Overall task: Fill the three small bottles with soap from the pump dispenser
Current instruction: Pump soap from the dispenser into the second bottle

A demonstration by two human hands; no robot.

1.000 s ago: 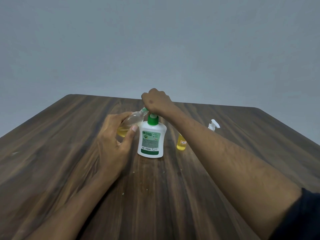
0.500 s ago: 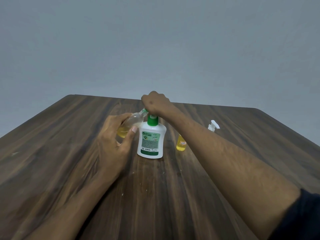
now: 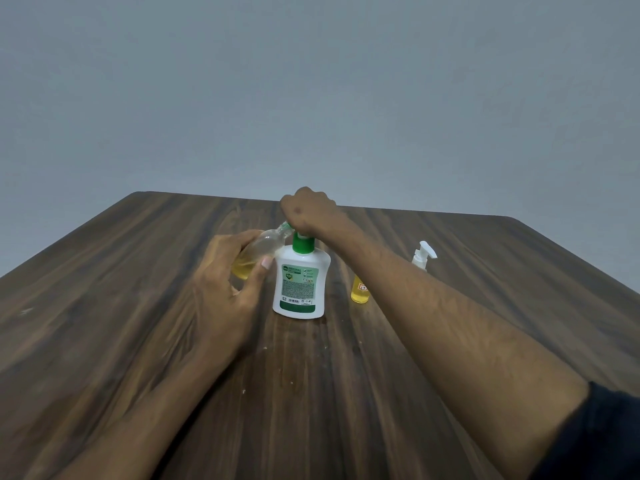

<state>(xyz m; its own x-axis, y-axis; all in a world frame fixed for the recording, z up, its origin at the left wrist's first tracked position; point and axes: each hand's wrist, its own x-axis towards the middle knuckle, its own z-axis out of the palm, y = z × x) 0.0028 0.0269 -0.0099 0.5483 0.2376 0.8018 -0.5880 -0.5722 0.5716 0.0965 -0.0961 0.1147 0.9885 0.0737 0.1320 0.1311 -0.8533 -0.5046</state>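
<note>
Now my left hand (image 3: pixel 225 289) holds a small clear plastic bottle (image 3: pixel 258 252) tilted at the spout; my right hand (image 3: pixel 308 211), grip curled, presses the white green-topped pump dispenser (image 3: pixel 300 285) on the dark wooden tabletop (image 3: pixel 104 306).

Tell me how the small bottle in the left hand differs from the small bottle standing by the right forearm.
The held bottle is tilted, its mouth at the dispenser nozzle; the standing bottle is upright on the table. The left hand grips the held one; the standing one is untouched. Both hold yellow liquid.
</note>
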